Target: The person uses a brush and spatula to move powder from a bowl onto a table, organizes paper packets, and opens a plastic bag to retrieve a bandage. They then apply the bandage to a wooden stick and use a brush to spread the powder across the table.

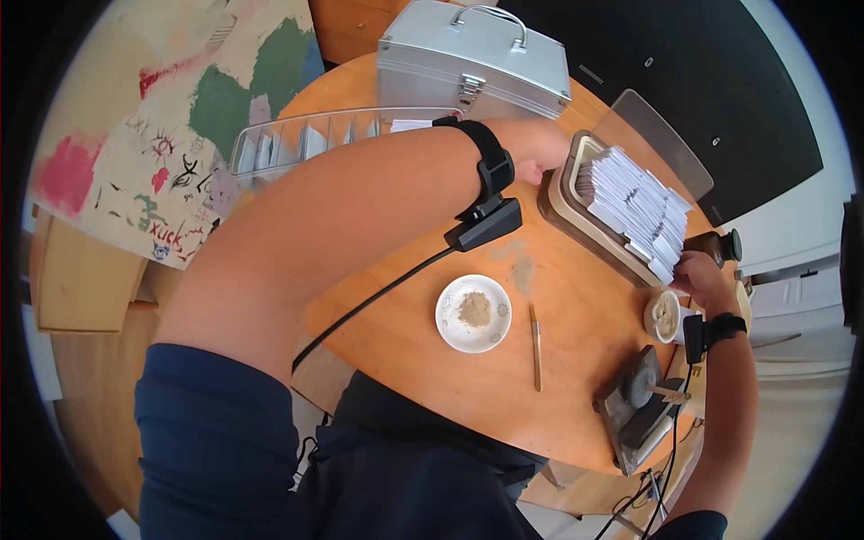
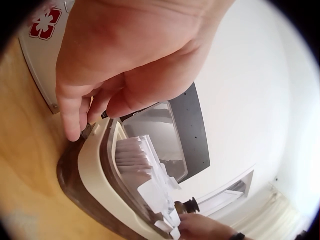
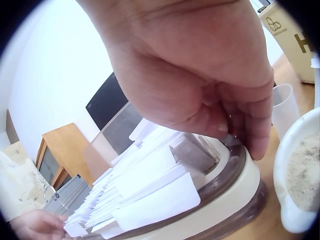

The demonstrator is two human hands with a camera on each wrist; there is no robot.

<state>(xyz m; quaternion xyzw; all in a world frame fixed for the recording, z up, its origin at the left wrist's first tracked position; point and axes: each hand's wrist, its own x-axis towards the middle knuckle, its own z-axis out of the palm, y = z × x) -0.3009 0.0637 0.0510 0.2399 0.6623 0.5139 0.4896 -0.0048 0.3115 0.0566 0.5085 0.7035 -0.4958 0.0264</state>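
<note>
A brown-and-cream storage box (image 1: 598,234) stands on the table with its clear lid (image 1: 661,139) tipped back. White paper packets (image 1: 634,198) fill it in a tight row, some leaning out at the right end. My left hand (image 2: 132,65) grips the box's far left end, fingers down its outside and thumb by the rim; in the head view the forearm partly hides this hand (image 1: 535,153). At the opposite end my right hand (image 3: 200,80) holds the rim, thumb near the inner edge and fingertips outside. A mortar (image 3: 287,210) with pale powder sits close beside that hand.
A white dish (image 1: 445,335) holding brown powder and a thin brush (image 1: 537,351) lie nearer me. Dark tray (image 1: 621,414) with a stone tool stands at the right edge. Behind are a silver case (image 1: 418,76), a clear divided box (image 1: 241,155) and a dark jar (image 1: 711,245).
</note>
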